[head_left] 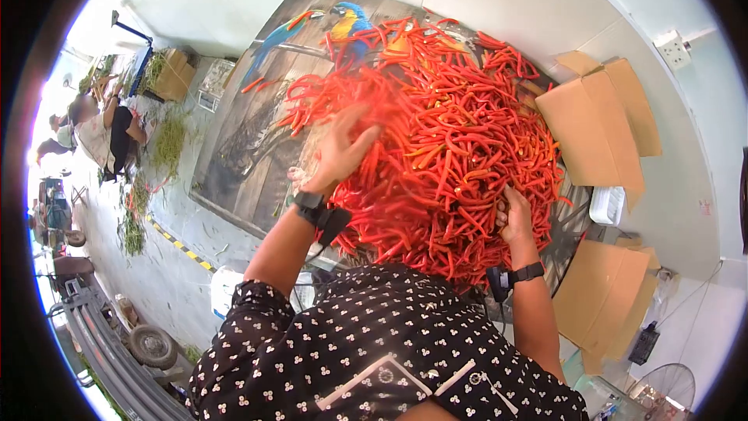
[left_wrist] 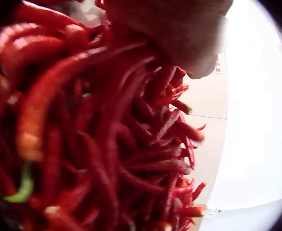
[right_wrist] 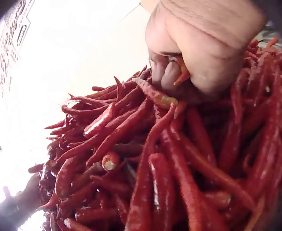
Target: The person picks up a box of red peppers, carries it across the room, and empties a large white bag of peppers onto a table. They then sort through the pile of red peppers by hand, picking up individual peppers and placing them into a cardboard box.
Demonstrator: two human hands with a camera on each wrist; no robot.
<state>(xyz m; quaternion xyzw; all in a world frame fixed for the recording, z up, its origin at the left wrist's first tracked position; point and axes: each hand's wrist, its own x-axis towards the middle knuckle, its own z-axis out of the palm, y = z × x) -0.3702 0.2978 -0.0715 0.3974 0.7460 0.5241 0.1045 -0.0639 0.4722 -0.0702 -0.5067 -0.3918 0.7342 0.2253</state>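
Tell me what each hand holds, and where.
Right hand grips a red chilli round its body, one end protruding. Left hand over the pile: cannot tell.

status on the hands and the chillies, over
Left hand open on the red chillies, blurred. Right hand grips a few. Cardboard boxes beside the pile, nothing blocking.
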